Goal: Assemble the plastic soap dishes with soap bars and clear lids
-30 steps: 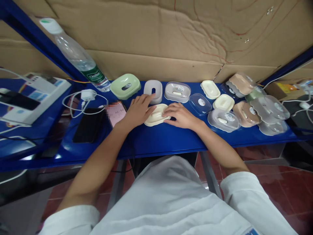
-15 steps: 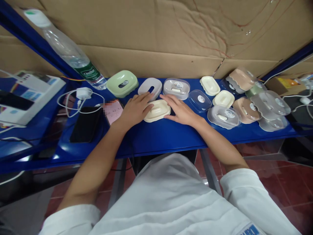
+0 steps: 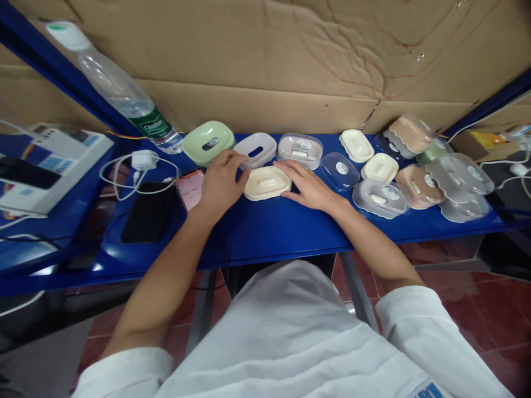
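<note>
A shallow cream soap-dish tray (image 3: 267, 182) with a raised oblong middle lies flat on the blue table between my hands. My left hand (image 3: 225, 179) is beside its left end, fingers curved and thumb apart, gripping nothing. At the right end, my right hand (image 3: 306, 185) has its thumb and fingers spread about the tray's edge; it appears to touch the rim without gripping it. Just behind stand a pale grey dish (image 3: 257, 150) with an oblong slot, a green slotted dish (image 3: 208, 143) and a clear-lidded soap box (image 3: 300, 150).
To the right are a dark blue lid (image 3: 339, 171), two cream pieces (image 3: 357, 145), clear-lidded boxes (image 3: 380, 198) and brown boxes (image 3: 420, 187). On the left stand a water bottle (image 3: 124, 94), a charger (image 3: 144, 160), a black phone (image 3: 147, 213) and a pink-screened phone (image 3: 192, 189). Cardboard (image 3: 249, 55) lines the back.
My left hand has drawn back leftward from the tray, uncovering its left end. The right hand stays at the right end, shifted only slightly.
</note>
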